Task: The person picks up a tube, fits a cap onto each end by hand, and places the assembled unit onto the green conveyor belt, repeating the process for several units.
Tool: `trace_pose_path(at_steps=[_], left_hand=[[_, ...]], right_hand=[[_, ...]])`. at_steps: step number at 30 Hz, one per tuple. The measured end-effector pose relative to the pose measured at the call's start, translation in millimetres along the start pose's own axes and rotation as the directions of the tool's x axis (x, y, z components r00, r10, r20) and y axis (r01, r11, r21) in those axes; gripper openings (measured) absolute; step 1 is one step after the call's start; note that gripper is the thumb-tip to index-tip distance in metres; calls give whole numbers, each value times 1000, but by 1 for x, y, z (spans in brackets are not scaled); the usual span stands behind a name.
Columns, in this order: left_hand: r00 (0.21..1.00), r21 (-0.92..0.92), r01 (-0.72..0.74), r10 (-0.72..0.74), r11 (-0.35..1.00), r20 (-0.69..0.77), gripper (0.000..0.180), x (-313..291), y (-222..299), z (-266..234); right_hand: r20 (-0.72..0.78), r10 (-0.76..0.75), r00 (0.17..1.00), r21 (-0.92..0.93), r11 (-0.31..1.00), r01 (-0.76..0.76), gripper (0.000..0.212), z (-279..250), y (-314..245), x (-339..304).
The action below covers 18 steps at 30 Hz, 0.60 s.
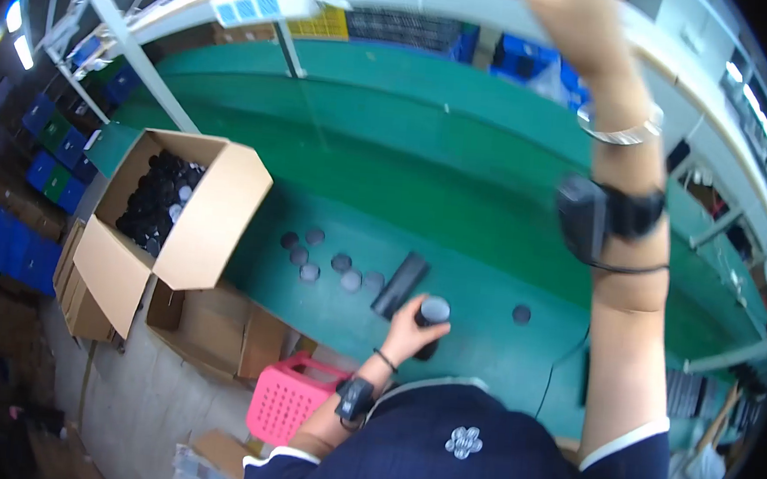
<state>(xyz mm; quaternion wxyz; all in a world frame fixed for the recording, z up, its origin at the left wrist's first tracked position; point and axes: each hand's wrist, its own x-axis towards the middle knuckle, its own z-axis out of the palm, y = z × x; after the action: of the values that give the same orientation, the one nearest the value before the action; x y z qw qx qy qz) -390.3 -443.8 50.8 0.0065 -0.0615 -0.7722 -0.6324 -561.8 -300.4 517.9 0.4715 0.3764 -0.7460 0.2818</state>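
My left hand is wrapped round a dark cylinder that stands upright near the table's front edge. A light grey round disc shows at its top, by my thumb and fingers. Just beyond this hand a black tube lies slanted on the green table. Left of the tube, several small round discs, dark and grey, lie scattered flat. One more dark disc sits apart on the right. My right hand is raised high toward the shelf, blurred, its fingers cut off by the upper edge.
An open cardboard box full of black discs stands at the left. Below it are another open carton and a pink plastic basket. A white shelf rail runs above the table; blue bins stand behind. A cable lies at right.
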Motion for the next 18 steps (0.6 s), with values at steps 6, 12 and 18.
trace_pose_path(at_steps=[6, 12, 18], left_hand=[[992, -256, 112, -96, 960, 76, 68, 2, 11, -27], [966, -425, 246, -185, 871, 179, 67, -16, 27, -48], [937, -381, 346, -333, 858, 102, 67, -58, 13, -76]], right_hand=[[772, 448, 452, -117, 798, -591, 13, -55, 26, -223], [521, 852, 45, -672, 442, -594, 57, -40, 52, -519], [616, 781, 104, -537, 512, -670, 49, 11, 28, -549]])
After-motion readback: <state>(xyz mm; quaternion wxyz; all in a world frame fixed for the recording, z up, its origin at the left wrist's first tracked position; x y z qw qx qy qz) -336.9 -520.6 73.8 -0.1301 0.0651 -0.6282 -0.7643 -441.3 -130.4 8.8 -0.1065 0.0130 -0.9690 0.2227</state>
